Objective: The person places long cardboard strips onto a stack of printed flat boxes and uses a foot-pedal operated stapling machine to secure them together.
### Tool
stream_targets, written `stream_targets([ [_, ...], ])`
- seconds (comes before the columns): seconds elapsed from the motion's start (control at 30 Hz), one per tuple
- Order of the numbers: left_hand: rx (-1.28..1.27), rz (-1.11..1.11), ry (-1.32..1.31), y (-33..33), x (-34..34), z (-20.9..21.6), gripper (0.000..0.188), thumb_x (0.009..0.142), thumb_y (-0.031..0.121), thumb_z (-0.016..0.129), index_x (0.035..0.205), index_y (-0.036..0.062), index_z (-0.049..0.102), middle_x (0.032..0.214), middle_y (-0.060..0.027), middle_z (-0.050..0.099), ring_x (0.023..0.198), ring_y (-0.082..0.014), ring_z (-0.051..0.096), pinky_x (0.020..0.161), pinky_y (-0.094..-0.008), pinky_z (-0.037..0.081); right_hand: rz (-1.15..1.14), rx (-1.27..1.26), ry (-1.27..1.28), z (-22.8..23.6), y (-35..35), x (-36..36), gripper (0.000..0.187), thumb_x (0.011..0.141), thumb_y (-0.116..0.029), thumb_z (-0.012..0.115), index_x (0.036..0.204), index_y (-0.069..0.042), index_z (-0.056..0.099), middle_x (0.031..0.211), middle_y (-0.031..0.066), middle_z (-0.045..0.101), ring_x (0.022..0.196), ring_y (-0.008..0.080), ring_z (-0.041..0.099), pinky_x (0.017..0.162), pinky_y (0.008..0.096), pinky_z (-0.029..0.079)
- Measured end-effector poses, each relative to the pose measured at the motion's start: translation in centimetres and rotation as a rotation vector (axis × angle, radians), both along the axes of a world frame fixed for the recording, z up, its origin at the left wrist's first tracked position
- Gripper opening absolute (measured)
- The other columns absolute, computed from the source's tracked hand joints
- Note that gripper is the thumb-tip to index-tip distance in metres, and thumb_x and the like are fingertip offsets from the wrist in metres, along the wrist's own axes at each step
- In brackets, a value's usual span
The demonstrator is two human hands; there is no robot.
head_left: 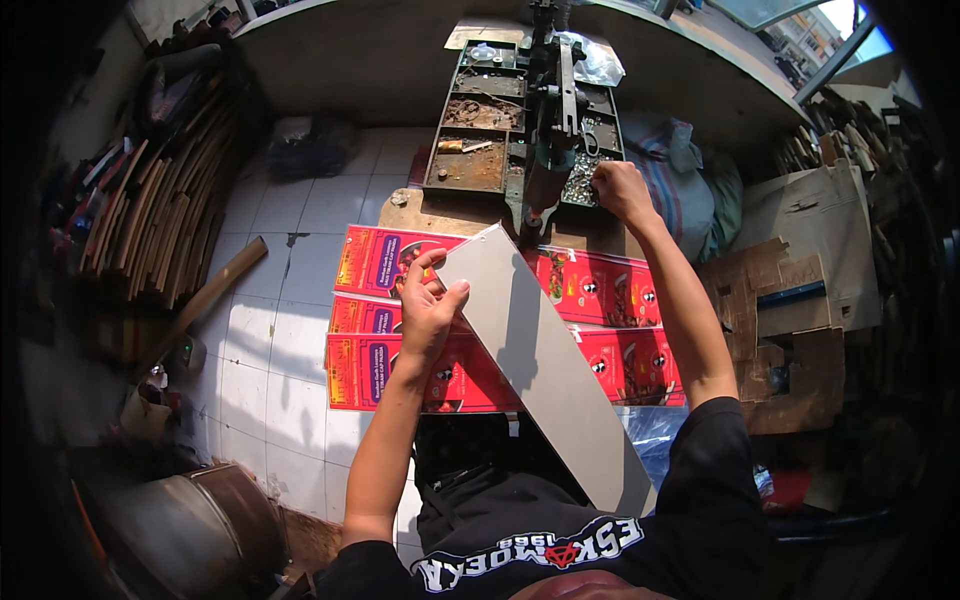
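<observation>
Left hand (424, 315) touched grey board's (535, 320) far-left corner, grasp unclear; board slanted over red sheets (362, 262), seemed best kept steady. Right hand (621, 190) clenched at tray (600, 98), worktop's (470, 213) far edge, contents hidden; metal bits (580, 188) best taken singly. Counted: at least three sheets, one board, one press (545, 170).

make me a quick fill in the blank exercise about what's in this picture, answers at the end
1. The left hand touches the long, flat board, whose upper face is ____.
2. The small metal pieces near the right hand lie to the ____ of the upright machine.
3. The printed panels partly covered by the board are mostly ____.
4. The floor on the left is laid with white ____.

Missing words: grey; right; red; tiles.
</observation>
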State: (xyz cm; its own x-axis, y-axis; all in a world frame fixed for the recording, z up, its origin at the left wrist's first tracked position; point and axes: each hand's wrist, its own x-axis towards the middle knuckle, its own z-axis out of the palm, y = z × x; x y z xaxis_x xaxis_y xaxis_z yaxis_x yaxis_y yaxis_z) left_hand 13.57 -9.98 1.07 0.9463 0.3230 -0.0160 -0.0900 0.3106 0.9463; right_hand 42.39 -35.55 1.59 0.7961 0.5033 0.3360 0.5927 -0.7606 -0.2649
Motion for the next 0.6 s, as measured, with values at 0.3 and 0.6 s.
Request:
stream_targets([
  [0.3,-0.018,-0.014,-0.006,0.2,0.15,-0.4,0.052,0.088,0.002,0.065,0.134,0.0,0.04,0.096,-0.0129,0.068,0.084,-0.0115,0.064,0.076,-0.0223,0.052,-0.046,0.126,0.033,-0.31,-0.49,-0.54,0.012,0.079,-0.013,0.068,0.089,-0.008,0.074,0.086,0.0164,0.071,0.086,0.0341,0.069,0.079,0.0431,0.055],
  [0.6,0.001,-0.007,-0.036,0.38,0.72,-1.05,0.053,0.088,0.003,0.066,0.134,-0.0001,0.041,0.097,-0.0136,0.068,0.083,-0.0124,0.065,0.076,-0.0231,0.052,0.036,0.261,-0.035,-0.21,0.18,-1.03,0.021,0.073,-0.005,0.065,0.091,-0.005,0.075,0.083,0.0165,0.071,0.079,0.0304,0.07,0.077,0.0377,0.056],
])
